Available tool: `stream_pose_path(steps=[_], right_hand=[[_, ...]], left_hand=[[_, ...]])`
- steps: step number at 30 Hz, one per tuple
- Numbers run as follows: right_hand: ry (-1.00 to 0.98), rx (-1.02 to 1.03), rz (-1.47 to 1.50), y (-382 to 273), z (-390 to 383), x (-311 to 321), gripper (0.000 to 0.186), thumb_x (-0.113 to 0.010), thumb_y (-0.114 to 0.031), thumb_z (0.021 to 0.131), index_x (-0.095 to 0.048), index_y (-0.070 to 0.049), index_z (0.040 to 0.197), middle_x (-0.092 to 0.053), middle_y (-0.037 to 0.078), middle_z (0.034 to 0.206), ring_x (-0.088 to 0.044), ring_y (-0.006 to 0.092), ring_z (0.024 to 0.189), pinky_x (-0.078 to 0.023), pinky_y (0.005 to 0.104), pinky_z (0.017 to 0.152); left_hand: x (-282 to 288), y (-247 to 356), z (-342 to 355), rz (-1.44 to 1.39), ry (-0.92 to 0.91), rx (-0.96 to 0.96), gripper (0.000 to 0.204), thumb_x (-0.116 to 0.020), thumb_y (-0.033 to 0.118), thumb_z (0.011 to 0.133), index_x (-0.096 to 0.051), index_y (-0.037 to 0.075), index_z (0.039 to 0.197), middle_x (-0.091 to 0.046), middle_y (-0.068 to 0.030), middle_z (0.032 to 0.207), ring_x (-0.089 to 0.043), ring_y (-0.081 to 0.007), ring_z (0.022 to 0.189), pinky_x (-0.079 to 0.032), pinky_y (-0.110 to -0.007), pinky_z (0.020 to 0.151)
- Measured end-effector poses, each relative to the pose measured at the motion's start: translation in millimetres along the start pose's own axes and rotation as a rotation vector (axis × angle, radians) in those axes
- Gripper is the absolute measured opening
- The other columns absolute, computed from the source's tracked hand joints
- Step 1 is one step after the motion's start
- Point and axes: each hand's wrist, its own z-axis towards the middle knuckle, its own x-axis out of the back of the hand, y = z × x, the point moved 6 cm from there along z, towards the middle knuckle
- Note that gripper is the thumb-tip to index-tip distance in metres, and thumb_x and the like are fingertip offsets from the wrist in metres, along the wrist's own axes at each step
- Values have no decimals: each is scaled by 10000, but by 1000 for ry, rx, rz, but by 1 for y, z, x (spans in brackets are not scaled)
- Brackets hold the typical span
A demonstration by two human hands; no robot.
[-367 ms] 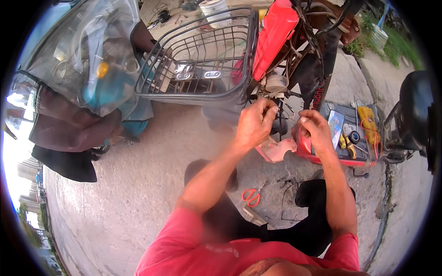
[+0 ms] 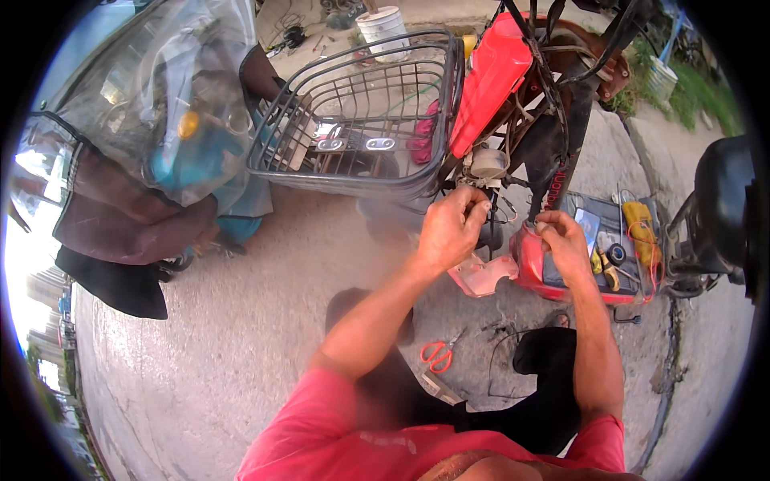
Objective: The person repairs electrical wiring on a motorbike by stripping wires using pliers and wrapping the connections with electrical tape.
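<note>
In front of the stripped-down front of a bike or scooter, my left hand [image 2: 454,228] is raised with thumb and fingers pinched. It is just below a round metal part [image 2: 488,163] and beside thin wires [image 2: 507,210]; what it grips is too small to make out. To its right, my right hand [image 2: 565,245] also pinches, above one end of a red seat-like body [image 2: 533,264], its fingertip contents unclear. Below and between the hands is a pinkish-red plastic cover piece [image 2: 484,276]. A bright red panel [image 2: 493,84] stands upright above.
A black wire basket [image 2: 353,186] is at the upper left. Tools, including a yellow multimeter [image 2: 639,228] and black tape roll [image 2: 616,254], lie on the red body. Orange-handled scissors [image 2: 437,356] rest on the concrete. A covered vehicle [image 2: 136,208] stands left, a dark seat [image 2: 722,208] right.
The whole view has shifted a little, so the bike and basket appear lower and further right. Both hands stay pinched near the wires; the right has come slightly lower in the picture.
</note>
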Motion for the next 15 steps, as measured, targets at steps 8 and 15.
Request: stream_pose_path(steps=[8, 15], right_hand=[[-22, 15, -72, 7, 5, -1, 197, -696, -102, 973, -700, 6, 1138, -692, 13, 881, -586, 78, 738, -481, 255, 662], [7, 121, -343, 14, 8, 40, 289, -714, -207, 947, -721, -17, 1165, -764, 101, 973, -707, 185, 877, -559, 345, 800]], left_hand=[[3, -7, 1, -20, -7, 6, 208, -694, 171, 1002, -694, -22, 1080, -738, -130, 846, -662, -156, 644, -545, -357, 630], [-4, -12, 2, -33, -2, 42, 191, -690, 160, 1014, -704, -16, 1087, -720, -70, 843, -640, -104, 635, -522, -305, 583]])
